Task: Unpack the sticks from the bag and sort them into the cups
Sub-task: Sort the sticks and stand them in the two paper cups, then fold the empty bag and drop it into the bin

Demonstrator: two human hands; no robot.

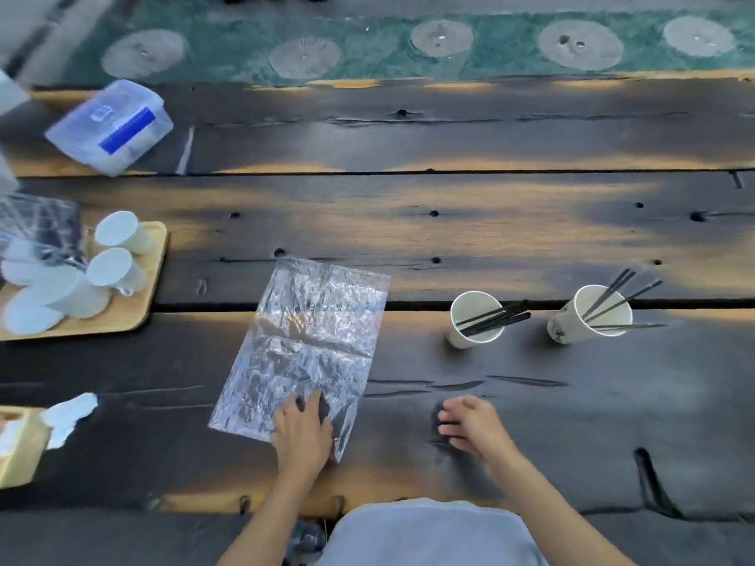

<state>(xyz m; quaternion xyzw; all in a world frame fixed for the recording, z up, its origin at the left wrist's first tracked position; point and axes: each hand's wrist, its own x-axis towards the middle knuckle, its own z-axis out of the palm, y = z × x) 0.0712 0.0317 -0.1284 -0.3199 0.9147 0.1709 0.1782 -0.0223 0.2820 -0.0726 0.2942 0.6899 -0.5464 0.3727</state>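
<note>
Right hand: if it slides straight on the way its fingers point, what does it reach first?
The right hand points left across the bare table, so it would probably first meet the clear bag's near edge, beside the left hand resting on it.

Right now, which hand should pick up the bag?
Left, probably. The left hand already rests on the bag's near corner. The right hand hovers apart from it, nearer the cups.

A dark plank table [449, 222] fills the view. At its far left corner lies a clear plastic box [112, 126] with a blue label (tilted). Nearer, a wooden tray [153, 255] carries white mugs [118, 271]. A tissue box [18, 443] sits at the left edge.
</note>
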